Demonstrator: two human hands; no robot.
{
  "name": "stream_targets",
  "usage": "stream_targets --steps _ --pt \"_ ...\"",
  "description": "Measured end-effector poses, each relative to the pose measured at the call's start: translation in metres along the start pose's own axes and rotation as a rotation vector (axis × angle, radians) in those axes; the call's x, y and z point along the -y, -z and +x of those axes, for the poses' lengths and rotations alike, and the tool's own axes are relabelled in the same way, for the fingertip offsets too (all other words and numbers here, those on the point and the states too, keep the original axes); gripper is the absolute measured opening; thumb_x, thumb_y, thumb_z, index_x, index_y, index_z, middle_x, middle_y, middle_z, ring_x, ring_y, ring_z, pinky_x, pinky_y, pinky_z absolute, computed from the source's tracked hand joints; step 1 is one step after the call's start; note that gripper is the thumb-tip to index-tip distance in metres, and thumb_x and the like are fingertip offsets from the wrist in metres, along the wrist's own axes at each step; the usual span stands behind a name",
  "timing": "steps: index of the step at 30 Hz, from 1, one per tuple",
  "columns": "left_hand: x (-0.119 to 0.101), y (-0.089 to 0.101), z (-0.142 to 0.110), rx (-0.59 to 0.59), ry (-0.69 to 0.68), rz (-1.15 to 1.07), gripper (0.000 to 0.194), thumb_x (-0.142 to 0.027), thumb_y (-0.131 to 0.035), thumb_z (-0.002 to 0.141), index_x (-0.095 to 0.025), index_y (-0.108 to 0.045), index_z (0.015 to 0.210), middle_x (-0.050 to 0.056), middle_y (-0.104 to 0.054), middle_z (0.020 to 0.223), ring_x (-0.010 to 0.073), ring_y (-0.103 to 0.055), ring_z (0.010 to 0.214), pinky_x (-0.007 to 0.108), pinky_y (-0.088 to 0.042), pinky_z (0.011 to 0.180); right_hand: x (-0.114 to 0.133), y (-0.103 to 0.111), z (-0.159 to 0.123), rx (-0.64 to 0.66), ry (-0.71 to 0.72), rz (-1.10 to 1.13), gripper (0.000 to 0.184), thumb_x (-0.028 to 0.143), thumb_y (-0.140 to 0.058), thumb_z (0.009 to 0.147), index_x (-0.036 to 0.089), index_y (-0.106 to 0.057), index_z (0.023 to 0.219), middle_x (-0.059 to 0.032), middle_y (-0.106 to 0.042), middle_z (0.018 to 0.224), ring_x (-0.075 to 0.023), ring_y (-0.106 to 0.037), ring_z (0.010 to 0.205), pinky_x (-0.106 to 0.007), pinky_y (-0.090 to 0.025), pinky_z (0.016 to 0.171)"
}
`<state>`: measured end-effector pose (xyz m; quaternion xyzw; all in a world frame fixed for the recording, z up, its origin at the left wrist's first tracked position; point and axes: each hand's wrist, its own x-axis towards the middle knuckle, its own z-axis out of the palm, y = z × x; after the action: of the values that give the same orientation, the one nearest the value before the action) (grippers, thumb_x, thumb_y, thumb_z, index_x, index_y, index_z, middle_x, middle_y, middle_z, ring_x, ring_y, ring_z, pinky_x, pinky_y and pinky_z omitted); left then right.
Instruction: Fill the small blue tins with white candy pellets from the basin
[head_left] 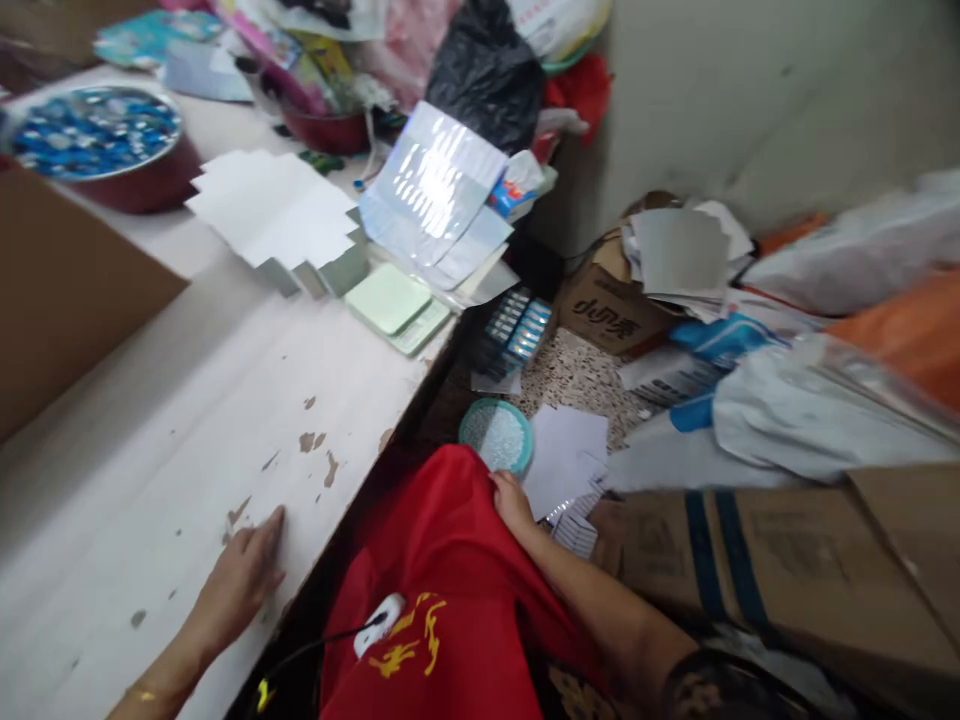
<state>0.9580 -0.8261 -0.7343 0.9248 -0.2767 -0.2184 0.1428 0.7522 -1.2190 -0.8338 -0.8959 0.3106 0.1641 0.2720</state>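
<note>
My left hand [238, 578] rests on the worn white tabletop [210, 420], index finger stretched out, holding nothing. Over my lap lies a red apron [427, 540] with yellow lettering and a white round piece on a black cord. At the apron's right edge, by my knee, my right hand [516, 508] has its fingers closed on the red cloth. Just beyond that hand, low down, stands a round teal tray [496, 436] with small whitish pieces in it. White paper sheets [568, 455] lie beside the tray.
On the table are a pale green scale [397, 305], stacks of white cards [274, 205], shiny plastic bags [439, 185] and a red bowl [154, 180] of blue wrapped pieces. A brown cardboard panel [67, 290] stands left. Cardboard boxes [787, 560] and white sacks [810, 400] crowd the right.
</note>
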Motion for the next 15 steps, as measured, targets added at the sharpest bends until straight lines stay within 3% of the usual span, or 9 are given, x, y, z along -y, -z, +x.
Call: stream_targets --steps 4,7,8,10,11,13,15 --pt "-0.008 -0.002 0.006 -0.064 0.000 -0.003 0.060 -0.033 -0.048 0.077 -0.016 -0.034 0.133 0.012 -0.052 0.106 0.0246 -0.051 0.097 0.038 -0.043 0.088 0.041 0.015 0.046 -0.117 0.423 -0.049 0.041 0.019 -0.040 0.084 0.018 -0.052 0.124 -0.0075 -0.044 0.134 -0.0188 -0.039 0.121 -0.031 -0.027 0.106" --pt "-0.037 -0.030 -0.019 -0.278 0.009 -0.033 0.052 -0.035 -0.045 0.081 -0.016 -0.040 0.130 0.012 -0.055 0.105 0.0240 -0.051 0.097 0.039 -0.042 0.089 0.068 -0.004 0.049 0.052 0.663 -0.197 0.045 0.034 -0.045 0.085 0.021 -0.048 0.128 -0.0090 -0.048 0.131 -0.0235 -0.042 0.120 -0.042 -0.024 0.106" --pt "-0.052 -0.049 -0.032 -0.350 0.016 -0.057 0.047 -0.034 -0.041 0.084 -0.017 -0.043 0.128 0.012 -0.056 0.106 0.0235 -0.051 0.098 0.039 -0.041 0.090 0.072 -0.018 0.040 0.171 0.678 -0.282 0.049 0.038 -0.045 0.085 0.021 -0.044 0.131 -0.0104 -0.048 0.131 -0.0258 -0.043 0.119 -0.046 -0.027 0.104" --pt "-0.087 -0.097 -0.059 -0.330 0.007 -0.157 0.043 -0.034 -0.036 0.088 -0.021 -0.045 0.127 0.010 -0.057 0.115 0.0209 -0.050 0.106 0.036 -0.039 0.095 0.068 -0.049 0.012 0.478 0.683 -0.479 0.050 0.041 -0.044 0.085 0.022 -0.045 0.131 -0.0117 -0.051 0.129 -0.0293 -0.047 0.116 -0.051 -0.032 0.098" --pt "-0.104 -0.125 -0.071 -0.259 0.033 -0.204 0.043 -0.035 -0.034 0.088 -0.022 -0.045 0.128 0.010 -0.055 0.120 0.0206 -0.049 0.110 0.036 -0.037 0.098 0.062 -0.063 -0.004 0.622 0.689 -0.572 0.047 0.040 -0.046 0.083 0.022 -0.051 0.126 -0.0117 -0.054 0.125 -0.0306 -0.050 0.113 -0.053 -0.033 0.097" --pt "-0.130 -0.179 -0.089 -0.072 0.232 -0.227 0.046 -0.037 -0.035 0.088 -0.021 -0.047 0.128 0.011 -0.050 0.130 0.0244 -0.046 0.116 0.041 -0.037 0.097 0.051 -0.084 -0.031 0.823 0.736 -0.710 0.035 0.036 -0.055 0.077 0.020 -0.066 0.106 -0.0106 -0.064 0.110 -0.0315 -0.056 0.106 -0.051 -0.035 0.096" --pt "-0.143 -0.221 -0.096 0.131 0.401 -0.268 0.042 -0.039 -0.044 0.082 -0.020 -0.058 0.117 0.014 -0.057 0.121 0.0297 -0.054 0.108 0.046 -0.042 0.090 0.048 -0.093 -0.041 0.890 0.785 -0.767 0.022 0.029 -0.063 0.068 0.018 -0.072 0.085 -0.0092 -0.070 0.094 -0.0297 -0.062 0.094 -0.044 -0.042 0.090"
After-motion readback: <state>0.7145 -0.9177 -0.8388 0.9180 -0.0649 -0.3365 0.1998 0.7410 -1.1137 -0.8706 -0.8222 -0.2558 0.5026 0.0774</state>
